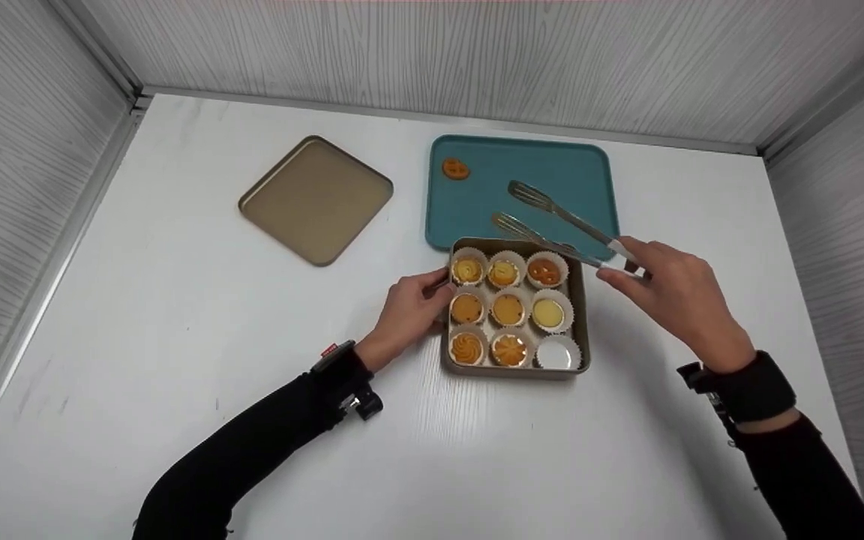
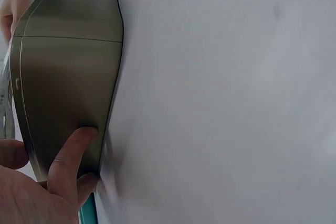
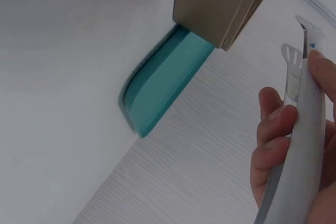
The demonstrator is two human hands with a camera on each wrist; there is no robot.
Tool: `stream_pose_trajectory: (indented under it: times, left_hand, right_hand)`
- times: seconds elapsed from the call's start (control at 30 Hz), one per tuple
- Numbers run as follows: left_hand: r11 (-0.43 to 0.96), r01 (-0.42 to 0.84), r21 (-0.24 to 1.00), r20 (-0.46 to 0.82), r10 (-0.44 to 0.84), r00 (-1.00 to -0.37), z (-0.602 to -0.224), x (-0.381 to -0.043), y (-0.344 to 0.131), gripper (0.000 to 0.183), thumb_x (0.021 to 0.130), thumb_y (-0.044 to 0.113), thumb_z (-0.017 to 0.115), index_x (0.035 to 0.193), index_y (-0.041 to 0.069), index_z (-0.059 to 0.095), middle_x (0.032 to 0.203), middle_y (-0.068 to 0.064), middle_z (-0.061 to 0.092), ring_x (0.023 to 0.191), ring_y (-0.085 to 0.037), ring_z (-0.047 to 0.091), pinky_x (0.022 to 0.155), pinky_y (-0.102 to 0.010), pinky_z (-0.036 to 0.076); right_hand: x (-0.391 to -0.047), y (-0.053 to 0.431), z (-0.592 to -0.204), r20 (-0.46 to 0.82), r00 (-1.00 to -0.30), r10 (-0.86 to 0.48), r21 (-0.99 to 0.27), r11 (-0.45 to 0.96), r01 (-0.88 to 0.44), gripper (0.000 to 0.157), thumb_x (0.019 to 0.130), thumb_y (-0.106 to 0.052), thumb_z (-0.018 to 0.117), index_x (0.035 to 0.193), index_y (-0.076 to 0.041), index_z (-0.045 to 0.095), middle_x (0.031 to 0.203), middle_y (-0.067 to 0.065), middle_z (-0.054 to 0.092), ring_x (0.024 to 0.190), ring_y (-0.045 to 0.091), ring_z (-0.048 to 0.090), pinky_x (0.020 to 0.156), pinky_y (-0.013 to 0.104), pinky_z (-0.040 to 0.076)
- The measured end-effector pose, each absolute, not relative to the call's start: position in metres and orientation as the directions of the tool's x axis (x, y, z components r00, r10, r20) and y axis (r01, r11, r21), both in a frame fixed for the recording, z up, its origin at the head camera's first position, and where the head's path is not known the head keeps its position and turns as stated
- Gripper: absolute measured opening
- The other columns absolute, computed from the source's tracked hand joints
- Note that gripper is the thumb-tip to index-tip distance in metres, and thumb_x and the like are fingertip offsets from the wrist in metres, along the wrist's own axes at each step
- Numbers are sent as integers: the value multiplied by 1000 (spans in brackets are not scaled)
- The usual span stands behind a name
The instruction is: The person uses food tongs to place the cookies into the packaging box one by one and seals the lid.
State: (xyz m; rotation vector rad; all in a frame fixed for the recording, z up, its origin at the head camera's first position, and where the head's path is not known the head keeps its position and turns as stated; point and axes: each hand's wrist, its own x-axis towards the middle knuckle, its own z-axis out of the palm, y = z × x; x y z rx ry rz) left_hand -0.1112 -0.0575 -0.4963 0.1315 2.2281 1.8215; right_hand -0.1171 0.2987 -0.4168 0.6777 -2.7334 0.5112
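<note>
My left hand [image 1: 411, 311] grips the left wall of a square gold tin [image 1: 583, 322], thumb at the rim and fingers against the outer side [image 2: 68, 82]. Inside stand white paper cups in three rows, most holding cookies: swirled, round and pretzel-shaped. Only white shows in the front right cup [image 1: 558, 354]. In my right hand [image 1: 676, 292] is a pair of slotted metal tongs [image 1: 582, 225] with white handles, its jaws apart with nothing seen between them. The tongs hang over the tin's far edge and a teal tray [image 1: 477, 199]. One pretzel-shaped cookie [image 1: 455, 169] lies on that tray.
A gold square lid [image 1: 317, 201] lies turned diagonally on the white table [image 1: 177, 300], left of the teal tray. The tin stands close against the tray's near edge. Grey wood-grain panels [image 1: 432, 60] border the table at the back and sides.
</note>
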Motion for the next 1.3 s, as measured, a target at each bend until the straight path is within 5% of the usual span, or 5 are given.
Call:
stream_pose_trajectory:
  times: [0.43,0.63,0.8,1.13,1.3]
  left_hand:
    - [202,-107,974,-158,257,-953,-499,-111,-48,48,106,20,59,151,3,52,138,-16,65,107,-24,72,69,-32,63]
    - [197,-110,974,-159,254,-954,-499,-110,-47,48,106,20,59,151,3,51,137,-17,65,107,-25,72,68,-31,63]
    - [215,-74,974,-130,257,-958,-501,-111,-47,48,106,20,60,150,1,52,139,-16,64,114,-23,69,72,-29,62]
    - [308,-5,951,-88,258,-962,-501,-113,-48,47,106,23,60,148,2,55,139,-14,65,124,-19,63,102,-33,52]
    - [308,2,951,-83,261,-962,-499,-113,-49,47,106,22,60,148,1,55,140,-15,64,125,-21,63,101,-34,53]
  right_hand:
    - [-194,251,-408,174,-927,-331,-230,902,-365,55,101,-37,70,126,12,66,94,27,73,69,35,68,62,53,56]
    - [-215,232,-408,136,-931,-339,-166,919,-358,49,103,-40,66,102,9,69,68,17,61,56,26,53,51,45,49]
    - [-224,218,-409,97,-935,-342,-127,927,-353,49,103,-41,64,70,-7,50,58,1,34,52,18,34,45,34,31]
    - [-237,199,-413,54,-948,-313,-124,940,-318,53,103,-41,64,66,-9,44,58,0,31,52,18,33,47,34,28]
    - [-240,195,-415,38,-950,-311,-111,943,-313,52,104,-41,64,68,-9,46,58,0,31,52,18,34,48,34,28]
